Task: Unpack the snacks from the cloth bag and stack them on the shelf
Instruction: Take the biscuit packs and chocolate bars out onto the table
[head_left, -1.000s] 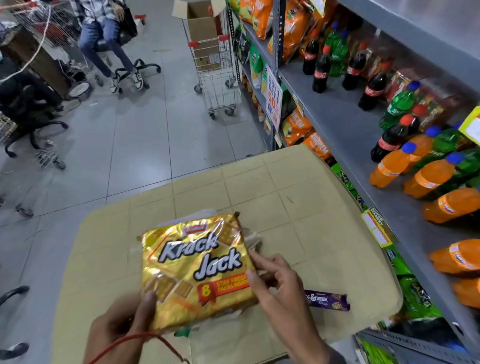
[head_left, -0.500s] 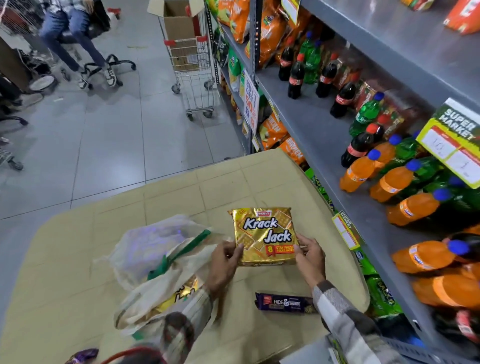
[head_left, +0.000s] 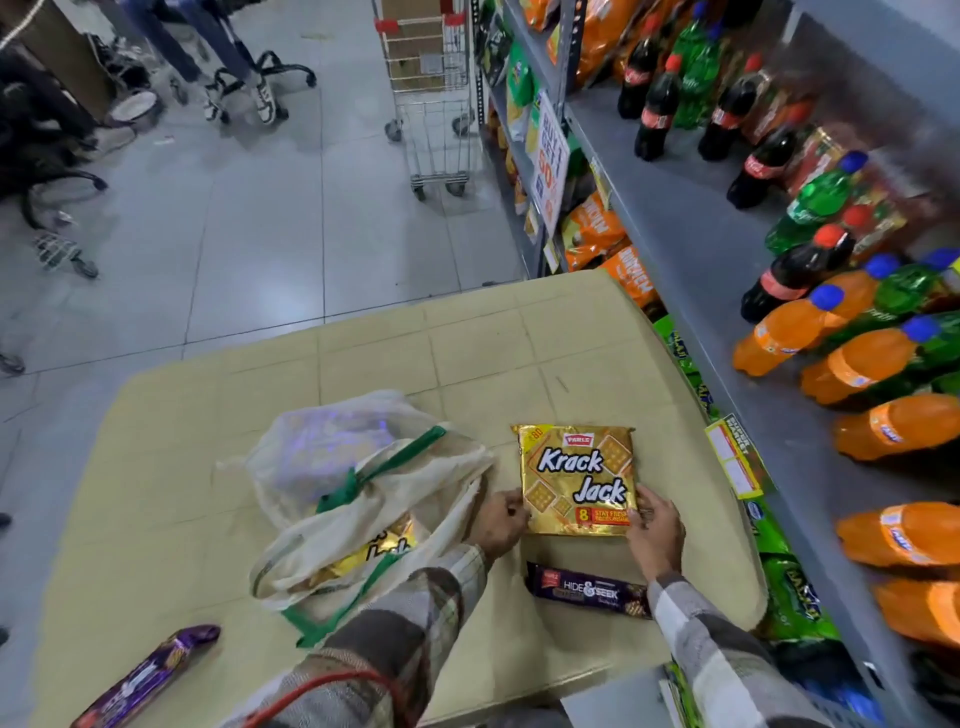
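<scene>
A gold Krack Jack biscuit pack (head_left: 576, 475) lies flat on the beige table (head_left: 467, 353). My left hand (head_left: 498, 522) grips its lower left corner and my right hand (head_left: 655, 530) grips its lower right corner. The cream cloth bag with green handles (head_left: 363, 499) slumps open to the left of the pack, with another gold pack (head_left: 374, 551) showing inside it. A dark Hide & Seek biscuit pack (head_left: 587, 592) lies just below the gold pack. The grey shelf (head_left: 691, 218) runs along the right side.
A purple biscuit roll (head_left: 145, 675) lies at the table's near left corner. The shelf holds cola, green and orange soda bottles (head_left: 857, 364); orange snack bags (head_left: 597, 228) sit on a lower tier. A shopping trolley (head_left: 431, 93) and office chairs stand on the floor behind.
The gold pack was lifted out of the bag close to the camera, then moved forward and right; it now rests flat on the table with both hands at its lower corners.
</scene>
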